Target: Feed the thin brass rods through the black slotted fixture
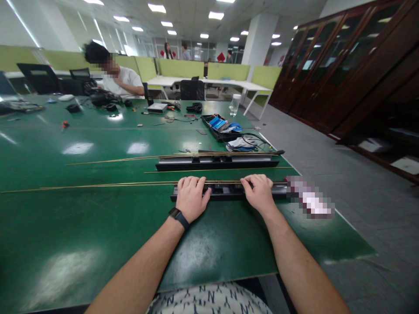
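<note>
A black and silver rail (225,197) lies crosswise in front of me, with thin brass-coloured rods (108,186) along its top, reaching far out to the left. Over the rail's left part, my left hand (191,198) has its fingers bent across the rods and far edge, its thumb at the near side. My right hand (260,194) is closed at the rail's right part, thumb and forefinger together at the rods; its fingertips are partly hidden. Just beyond lies a second black rail (216,165) with more rods on it, and a single rod (153,172) rests between the two rails.
A black tray (212,131) holds blue items, with white-and-blue gloves (240,143) beside it. A clear jar (234,105) stands near the green table's (98,235) far right corner. A blurred-out object lies by the right edge. Across the table sits a person (121,83).
</note>
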`<action>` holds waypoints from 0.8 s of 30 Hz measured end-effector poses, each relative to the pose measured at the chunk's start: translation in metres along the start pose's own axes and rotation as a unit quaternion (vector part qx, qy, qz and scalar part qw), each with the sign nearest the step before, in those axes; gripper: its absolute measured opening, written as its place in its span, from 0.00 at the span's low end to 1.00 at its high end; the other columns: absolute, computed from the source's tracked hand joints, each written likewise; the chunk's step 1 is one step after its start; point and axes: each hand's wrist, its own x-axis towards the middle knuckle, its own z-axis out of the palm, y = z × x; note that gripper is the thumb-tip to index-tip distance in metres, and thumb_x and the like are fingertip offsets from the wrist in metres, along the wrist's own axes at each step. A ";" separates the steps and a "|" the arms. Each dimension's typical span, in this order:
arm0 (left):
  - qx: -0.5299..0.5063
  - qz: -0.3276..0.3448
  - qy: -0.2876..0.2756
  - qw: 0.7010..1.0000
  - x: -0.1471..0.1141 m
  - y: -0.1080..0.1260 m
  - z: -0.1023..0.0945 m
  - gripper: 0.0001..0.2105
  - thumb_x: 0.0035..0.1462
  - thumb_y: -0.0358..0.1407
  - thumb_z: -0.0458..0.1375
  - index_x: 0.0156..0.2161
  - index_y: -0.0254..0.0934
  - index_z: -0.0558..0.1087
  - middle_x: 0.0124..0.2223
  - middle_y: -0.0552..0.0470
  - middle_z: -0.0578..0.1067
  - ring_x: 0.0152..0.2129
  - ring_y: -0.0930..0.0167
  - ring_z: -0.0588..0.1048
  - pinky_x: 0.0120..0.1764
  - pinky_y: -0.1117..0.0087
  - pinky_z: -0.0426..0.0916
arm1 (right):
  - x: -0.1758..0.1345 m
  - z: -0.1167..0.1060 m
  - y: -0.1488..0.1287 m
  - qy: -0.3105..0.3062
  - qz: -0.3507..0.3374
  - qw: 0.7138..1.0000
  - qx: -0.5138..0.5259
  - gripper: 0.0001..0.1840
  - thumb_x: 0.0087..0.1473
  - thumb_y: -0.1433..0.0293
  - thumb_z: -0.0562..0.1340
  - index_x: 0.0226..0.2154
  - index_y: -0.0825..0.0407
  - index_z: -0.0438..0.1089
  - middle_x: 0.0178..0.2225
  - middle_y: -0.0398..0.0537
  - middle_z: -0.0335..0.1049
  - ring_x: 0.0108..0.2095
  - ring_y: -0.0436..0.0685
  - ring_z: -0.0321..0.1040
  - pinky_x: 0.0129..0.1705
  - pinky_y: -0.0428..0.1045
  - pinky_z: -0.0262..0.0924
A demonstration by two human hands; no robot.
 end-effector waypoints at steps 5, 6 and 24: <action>-0.002 0.000 -0.001 1.000 0.000 0.001 0.000 0.17 0.66 0.43 0.54 0.55 0.39 0.72 0.48 0.42 0.77 0.50 0.58 0.71 0.56 0.52 0.58 | 0.000 -0.001 -0.001 -0.001 0.003 1.000 -0.003 0.15 0.63 0.59 0.60 0.30 0.48 0.73 0.34 0.46 0.77 0.43 0.60 0.65 0.48 0.56 0.46; -0.002 -0.001 -0.001 1.000 0.000 0.001 0.000 0.17 0.66 0.43 0.54 0.55 0.39 0.72 0.48 0.42 0.77 0.50 0.58 0.71 0.56 0.52 0.58 | 0.000 0.000 -0.001 -0.001 0.002 1.000 -0.004 0.15 0.63 0.58 0.60 0.30 0.48 0.73 0.34 0.46 0.77 0.43 0.60 0.65 0.48 0.56 0.46; 0.000 -0.002 -0.001 1.000 0.000 -0.001 0.001 0.17 0.67 0.43 0.54 0.55 0.40 0.72 0.48 0.43 0.77 0.50 0.58 0.71 0.56 0.52 0.58 | 0.000 -0.001 0.000 -0.006 -0.002 1.000 0.003 0.15 0.64 0.59 0.59 0.30 0.48 0.73 0.34 0.46 0.77 0.43 0.60 0.64 0.49 0.57 0.46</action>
